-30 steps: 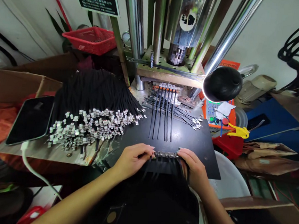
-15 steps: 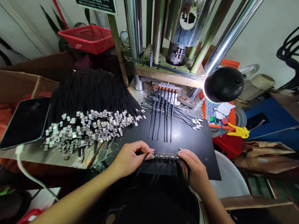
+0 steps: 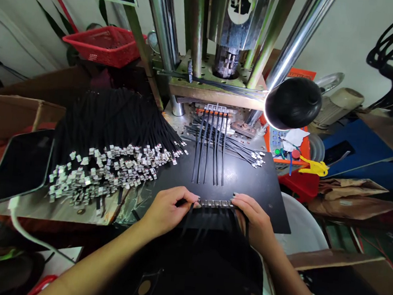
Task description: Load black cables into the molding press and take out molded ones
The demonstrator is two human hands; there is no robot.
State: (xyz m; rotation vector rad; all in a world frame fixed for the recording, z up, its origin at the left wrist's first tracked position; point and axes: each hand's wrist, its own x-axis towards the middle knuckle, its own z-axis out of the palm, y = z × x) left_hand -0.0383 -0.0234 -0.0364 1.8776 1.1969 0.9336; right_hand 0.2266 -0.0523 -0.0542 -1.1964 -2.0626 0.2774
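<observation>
Between my two hands, at the front edge of the black work plate, is a metal strip fixture with a row of slots. Black straps or cables hang from it toward my lap. My left hand pinches its left end, thumb and fingers closed. Around its right end, the fingers of my right hand are closed. Beyond the fixture, several thin black cables lie side by side on the plate. Their far ends sit in a metal holder under the press.
A large pile of black cables with silver connectors lies at left, beside a phone. The press stands ahead, with a black lamp at its right. Yellow pliers rest by an orange control box. More cables lie crosswise.
The camera view has shifted slightly, so the press and pile sit a little farther left and higher. Both hands keep their hold on the strip fixture.
</observation>
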